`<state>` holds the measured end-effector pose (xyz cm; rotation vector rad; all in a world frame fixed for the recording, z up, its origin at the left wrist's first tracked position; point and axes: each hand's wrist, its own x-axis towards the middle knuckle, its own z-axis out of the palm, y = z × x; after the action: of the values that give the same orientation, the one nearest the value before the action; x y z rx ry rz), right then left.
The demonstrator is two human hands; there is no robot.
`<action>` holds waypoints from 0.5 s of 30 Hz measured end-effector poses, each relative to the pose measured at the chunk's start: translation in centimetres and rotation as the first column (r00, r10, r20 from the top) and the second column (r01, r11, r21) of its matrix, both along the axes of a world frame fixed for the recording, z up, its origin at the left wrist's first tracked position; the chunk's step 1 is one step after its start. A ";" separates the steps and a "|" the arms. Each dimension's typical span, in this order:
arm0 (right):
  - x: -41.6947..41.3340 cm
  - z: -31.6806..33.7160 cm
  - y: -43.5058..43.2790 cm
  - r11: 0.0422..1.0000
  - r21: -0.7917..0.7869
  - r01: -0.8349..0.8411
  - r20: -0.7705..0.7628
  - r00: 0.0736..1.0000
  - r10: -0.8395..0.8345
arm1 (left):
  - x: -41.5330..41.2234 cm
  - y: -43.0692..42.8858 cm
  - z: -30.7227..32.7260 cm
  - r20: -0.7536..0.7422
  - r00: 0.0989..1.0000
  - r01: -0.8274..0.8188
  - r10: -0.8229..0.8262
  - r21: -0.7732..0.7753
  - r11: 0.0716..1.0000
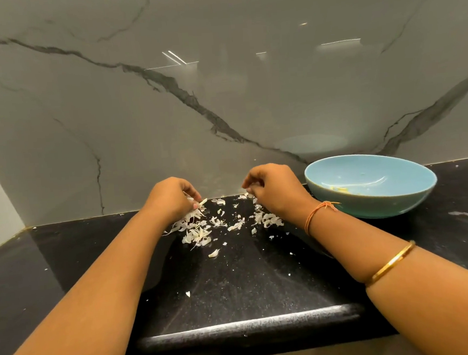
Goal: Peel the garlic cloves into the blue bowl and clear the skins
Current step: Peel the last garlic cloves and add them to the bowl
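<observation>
Both the left hand [173, 200] and right hand [271, 189] pinch loose skins [198, 232] on the tabletop [235, 283]; garlic [340, 189] lies in the blue bowl [369, 207], so mostly clearing seems left.

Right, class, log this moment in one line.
left hand: grips papery white garlic skins | right hand: curled over skins | round pale-blue bowl: right, yellowish bits inside

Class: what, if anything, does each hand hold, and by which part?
The left hand pinches a bunch of garlic skins at its fingertips; the right hand curls over skins, grip unclear.
</observation>
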<state>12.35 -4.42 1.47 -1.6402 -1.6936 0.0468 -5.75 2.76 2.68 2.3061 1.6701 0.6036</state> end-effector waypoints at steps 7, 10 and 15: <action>-0.3 0.1 0.0 0.990 0.140 -0.001 -0.047 0.999 0.008 | 0.2 -0.3 0.2 0.004 1.000 0.015 -0.015 -0.022 1.000; -0.2 -0.1 0.4 0.999 -0.017 -0.042 -0.008 0.999 0.042 | 0.2 -0.3 0.3 -0.001 1.000 0.024 -0.025 -0.017 1.000; -0.8 -0.8 2.1 0.970 -0.231 -0.075 0.037 0.996 0.086 | 0.4 -0.2 0.3 -0.029 0.997 0.072 -0.073 -0.032 0.997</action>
<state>11.57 -2.37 0.66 -1.7504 -1.8460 0.2543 -5.35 2.54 3.00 2.3538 1.5888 0.5263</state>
